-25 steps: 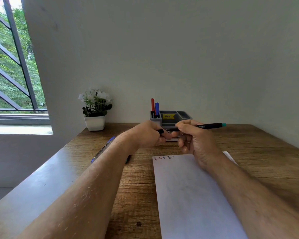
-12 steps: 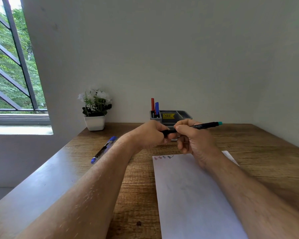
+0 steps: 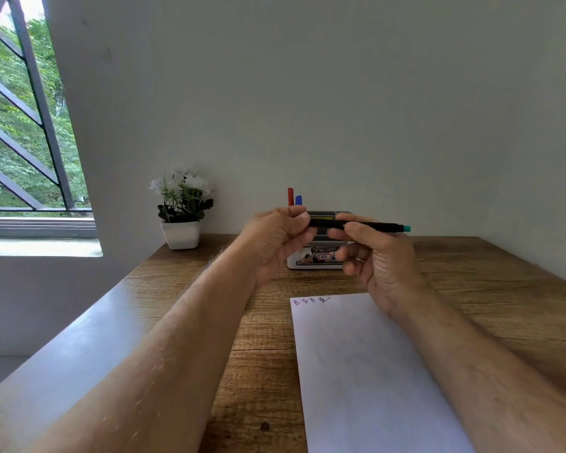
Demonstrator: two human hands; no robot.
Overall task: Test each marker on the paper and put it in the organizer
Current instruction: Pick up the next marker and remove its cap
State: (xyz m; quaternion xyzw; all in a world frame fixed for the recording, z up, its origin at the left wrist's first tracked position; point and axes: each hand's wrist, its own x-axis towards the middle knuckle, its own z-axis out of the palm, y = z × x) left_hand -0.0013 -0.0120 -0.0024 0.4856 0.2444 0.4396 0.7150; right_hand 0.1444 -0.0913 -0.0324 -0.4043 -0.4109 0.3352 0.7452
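I hold a black marker [image 3: 378, 227] with a teal end level in front of me, above the desk. My right hand [image 3: 376, 256] grips its barrel; my left hand [image 3: 276, 238] pinches its left end, where the cap is hidden by my fingers. Behind my hands stands the grey organizer [image 3: 329, 213], mostly hidden, with a red marker [image 3: 290, 196] and a blue marker [image 3: 298, 200] upright in it. The white paper [image 3: 370, 371] lies on the desk below my right arm, with several small test marks [image 3: 311, 301] at its top left corner.
A white pot of white flowers [image 3: 182, 212] stands at the back left of the wooden desk [image 3: 490, 282]. A small white box with a label [image 3: 317, 258] lies in front of the organizer. A barred window [image 3: 17, 125] is at the left; the wall is close behind.
Both hands have risen with the marker, which now covers the organizer. The blue pen on the desk at left is now hidden behind my left forearm.
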